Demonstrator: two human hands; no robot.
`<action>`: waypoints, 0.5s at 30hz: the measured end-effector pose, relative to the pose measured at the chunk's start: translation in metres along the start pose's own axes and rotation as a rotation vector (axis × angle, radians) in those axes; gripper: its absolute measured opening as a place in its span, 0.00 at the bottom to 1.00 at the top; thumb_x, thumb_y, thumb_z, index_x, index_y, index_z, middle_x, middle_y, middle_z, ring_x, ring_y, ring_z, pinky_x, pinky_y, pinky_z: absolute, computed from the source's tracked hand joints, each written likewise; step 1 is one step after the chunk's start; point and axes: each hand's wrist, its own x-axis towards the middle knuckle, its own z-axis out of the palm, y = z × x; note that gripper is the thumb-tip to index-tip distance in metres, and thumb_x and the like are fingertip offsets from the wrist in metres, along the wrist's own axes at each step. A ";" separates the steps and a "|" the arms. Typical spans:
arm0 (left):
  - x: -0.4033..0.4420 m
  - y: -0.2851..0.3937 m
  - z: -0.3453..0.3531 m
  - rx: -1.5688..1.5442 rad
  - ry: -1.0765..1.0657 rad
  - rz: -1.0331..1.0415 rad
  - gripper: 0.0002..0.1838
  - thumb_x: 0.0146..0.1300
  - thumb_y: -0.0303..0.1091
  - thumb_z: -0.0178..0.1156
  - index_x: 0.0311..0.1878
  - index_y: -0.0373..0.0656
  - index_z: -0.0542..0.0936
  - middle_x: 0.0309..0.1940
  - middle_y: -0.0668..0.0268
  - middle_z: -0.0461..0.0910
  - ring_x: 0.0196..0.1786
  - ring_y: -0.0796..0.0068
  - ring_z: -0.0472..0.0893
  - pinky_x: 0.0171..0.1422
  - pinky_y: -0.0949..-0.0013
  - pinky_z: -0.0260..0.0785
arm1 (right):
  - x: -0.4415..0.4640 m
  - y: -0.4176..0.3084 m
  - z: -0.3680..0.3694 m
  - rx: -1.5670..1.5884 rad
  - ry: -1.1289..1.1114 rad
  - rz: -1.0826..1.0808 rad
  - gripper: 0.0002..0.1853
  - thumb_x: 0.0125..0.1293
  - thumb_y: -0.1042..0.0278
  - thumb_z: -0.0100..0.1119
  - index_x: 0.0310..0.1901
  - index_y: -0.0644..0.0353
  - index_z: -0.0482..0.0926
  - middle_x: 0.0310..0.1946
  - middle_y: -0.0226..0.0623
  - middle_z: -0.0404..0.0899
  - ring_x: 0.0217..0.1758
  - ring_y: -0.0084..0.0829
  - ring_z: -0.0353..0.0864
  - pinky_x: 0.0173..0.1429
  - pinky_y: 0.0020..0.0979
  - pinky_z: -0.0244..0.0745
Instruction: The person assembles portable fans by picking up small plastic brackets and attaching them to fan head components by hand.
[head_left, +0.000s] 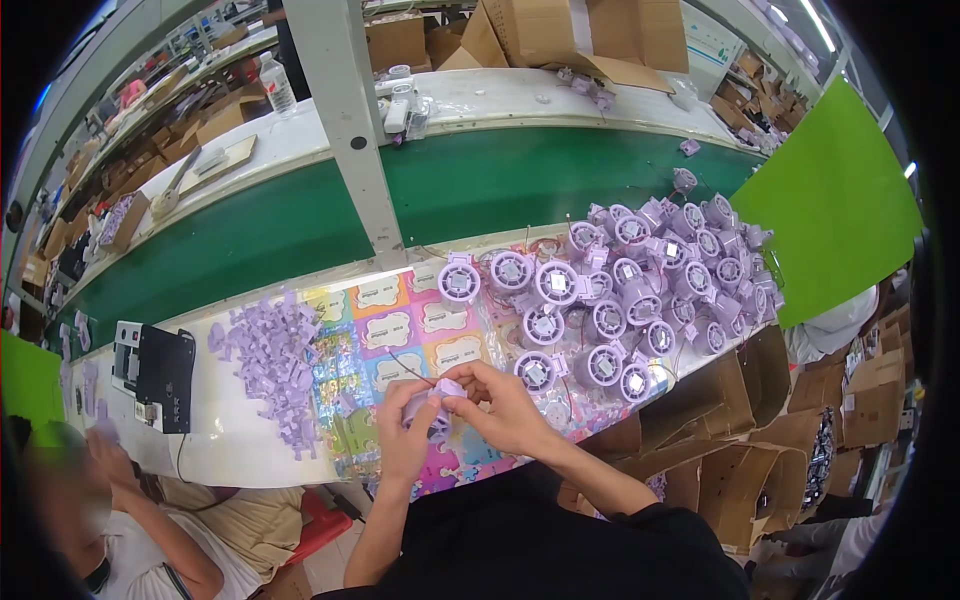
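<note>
Both my hands meet over the colourful puzzle-pattern mat and hold one purple round housing between them. My left hand wraps round its side, thumb on top. With thumb and fingers, my right hand pinches a small purple plastic piece at the housing's upper edge. A thin dark wire sticks out to the upper left. My fingers cover much of the housing. To the right stand many similar purple round housings, with thin wires. A heap of small purple plastic clips lies to the left.
A green conveyor belt runs behind the table, with a grey metal post before it. A black-and-white device stands at left, near another person's hand. Cardboard boxes sit below right. A green panel rises at right.
</note>
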 end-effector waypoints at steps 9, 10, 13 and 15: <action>-0.001 0.001 -0.007 -0.140 -0.041 0.133 0.07 0.62 0.25 0.66 0.41 0.33 0.82 0.42 0.59 0.80 0.48 0.69 0.79 0.56 0.67 0.69 | -0.006 -0.001 -0.001 0.224 -0.141 0.063 0.15 0.69 0.72 0.66 0.55 0.65 0.78 0.41 0.32 0.83 0.41 0.19 0.81 0.47 0.26 0.76; -0.002 0.001 -0.008 -0.165 -0.045 0.133 0.06 0.62 0.24 0.65 0.41 0.33 0.82 0.42 0.59 0.80 0.48 0.69 0.79 0.56 0.67 0.69 | -0.007 -0.003 -0.001 0.188 -0.134 0.035 0.15 0.69 0.72 0.66 0.55 0.65 0.78 0.40 0.32 0.83 0.41 0.20 0.81 0.47 0.26 0.76; -0.005 0.001 -0.008 -0.253 -0.044 0.124 0.04 0.61 0.22 0.65 0.39 0.33 0.82 0.42 0.58 0.80 0.48 0.69 0.78 0.57 0.67 0.69 | -0.009 -0.004 0.001 0.119 -0.107 -0.020 0.14 0.68 0.73 0.66 0.53 0.66 0.79 0.38 0.34 0.84 0.37 0.21 0.80 0.42 0.27 0.75; -0.009 0.002 -0.005 -0.328 -0.020 0.104 0.03 0.61 0.20 0.65 0.38 0.34 0.82 0.42 0.58 0.80 0.48 0.69 0.78 0.58 0.67 0.69 | -0.010 -0.005 0.002 0.113 -0.102 -0.051 0.14 0.68 0.73 0.66 0.53 0.66 0.80 0.36 0.35 0.84 0.34 0.20 0.78 0.39 0.27 0.74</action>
